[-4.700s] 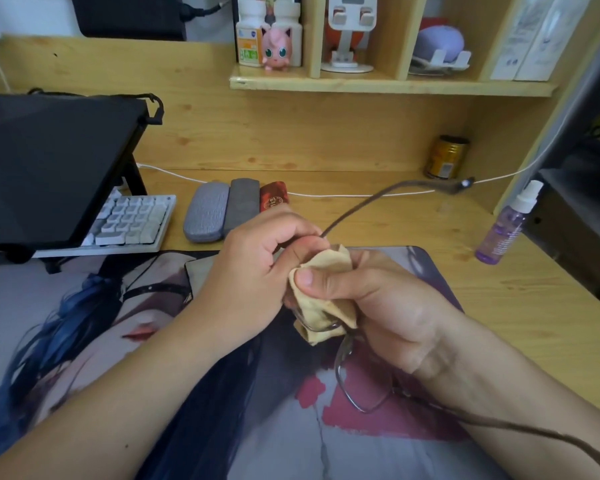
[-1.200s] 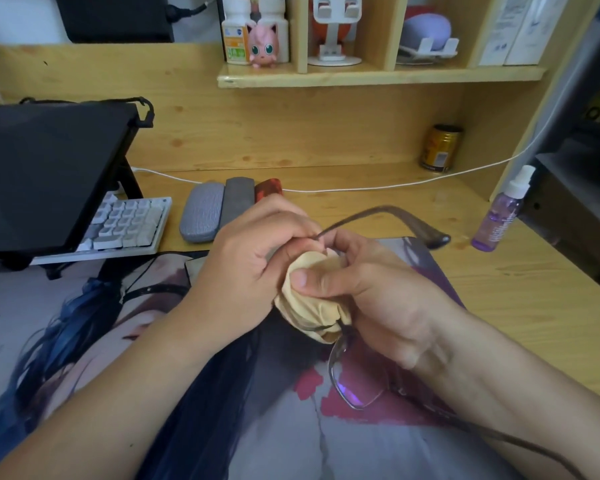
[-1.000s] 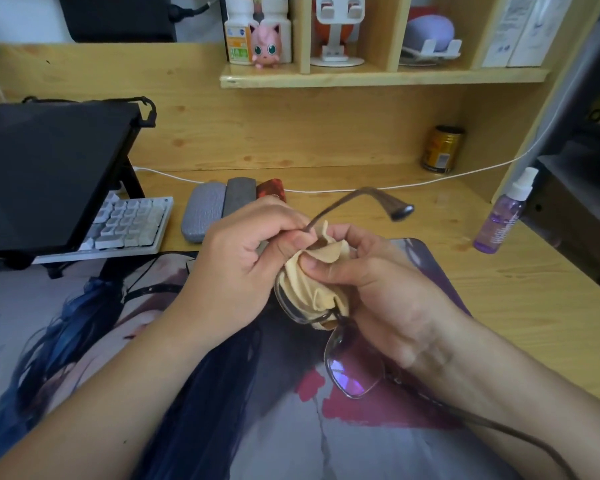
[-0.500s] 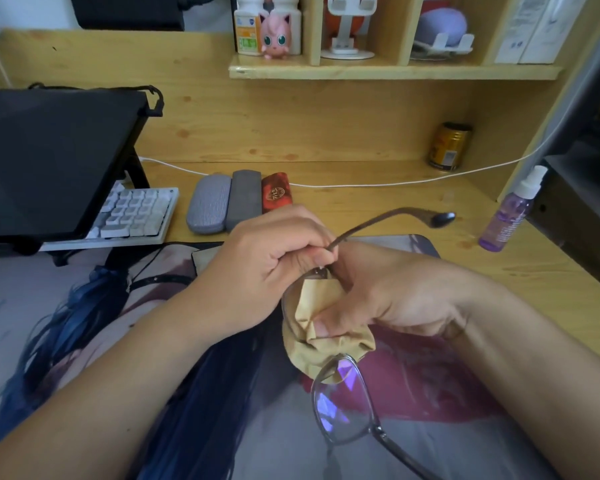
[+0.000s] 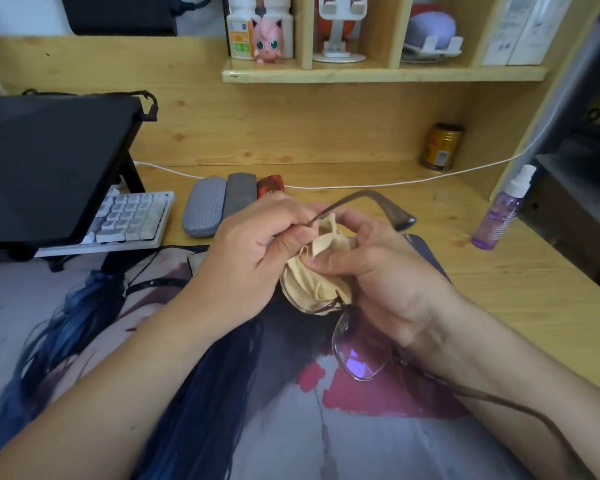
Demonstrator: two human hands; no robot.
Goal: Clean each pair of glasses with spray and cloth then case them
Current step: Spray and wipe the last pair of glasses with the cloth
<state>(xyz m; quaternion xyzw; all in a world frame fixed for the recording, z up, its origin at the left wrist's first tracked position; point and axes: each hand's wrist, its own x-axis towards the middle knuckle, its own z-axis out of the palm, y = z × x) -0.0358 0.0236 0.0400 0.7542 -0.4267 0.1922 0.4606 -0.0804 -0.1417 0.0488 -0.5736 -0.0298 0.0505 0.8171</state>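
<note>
Glasses [image 5: 357, 355] lens, cloth-wrapped [image 5: 314, 275], pinched between both hands' fingers [image 5: 329, 263].

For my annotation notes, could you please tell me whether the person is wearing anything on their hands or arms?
Nothing visible: the left hand and right hand are bare, with no gloves, rings, watch or bracelets showing. Both forearms are uncovered right down to the bottom edge of the picture, so no sleeves appear. Fingernails look short and unpainted.

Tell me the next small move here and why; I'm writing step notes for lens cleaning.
Probably shift the cloth to the other lens. The right hand pinches the cloth over one lens while the left hand grips the glasses at the hinge; the lower lens is bare, catching a purple glare, seemingly not yet wiped.
</note>
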